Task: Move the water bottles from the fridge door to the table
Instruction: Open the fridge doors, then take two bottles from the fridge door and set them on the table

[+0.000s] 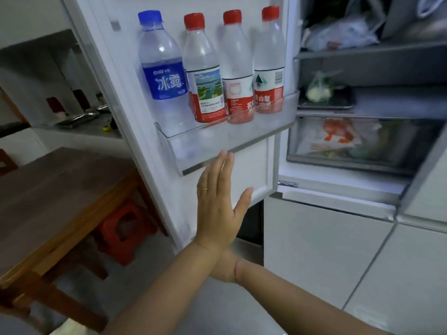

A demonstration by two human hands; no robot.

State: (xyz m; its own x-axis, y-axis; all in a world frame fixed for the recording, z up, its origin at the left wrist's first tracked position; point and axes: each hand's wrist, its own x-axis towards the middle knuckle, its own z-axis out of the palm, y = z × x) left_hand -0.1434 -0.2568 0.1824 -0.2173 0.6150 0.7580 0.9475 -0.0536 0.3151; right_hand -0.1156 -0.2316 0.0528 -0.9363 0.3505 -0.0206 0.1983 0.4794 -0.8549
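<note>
Four bottles (205,56) stand upright in the fridge door shelf (242,134). Left grip (217,206) released, fingers straight, just below the shelf. Right grip (225,269) mostly hidden behind left wrist; cannot tell its state.

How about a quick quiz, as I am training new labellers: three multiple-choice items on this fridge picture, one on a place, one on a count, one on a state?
1. Where in the door shelf row is the blue-capped bottle?
A. left end in the picture
B. middle
C. right end, next to the fridge interior

2. How many red-capped bottles stand there?
A. two
B. three
C. four

3. What is the left hand doing?
A. gripping a bottle
B. held open below the shelf, holding nothing
C. pulling a drawer

Answers:
1 A, every other bottle stands to its right.
2 B, three red caps show in the row.
3 B, its fingers are straight and touch no bottle.
</note>
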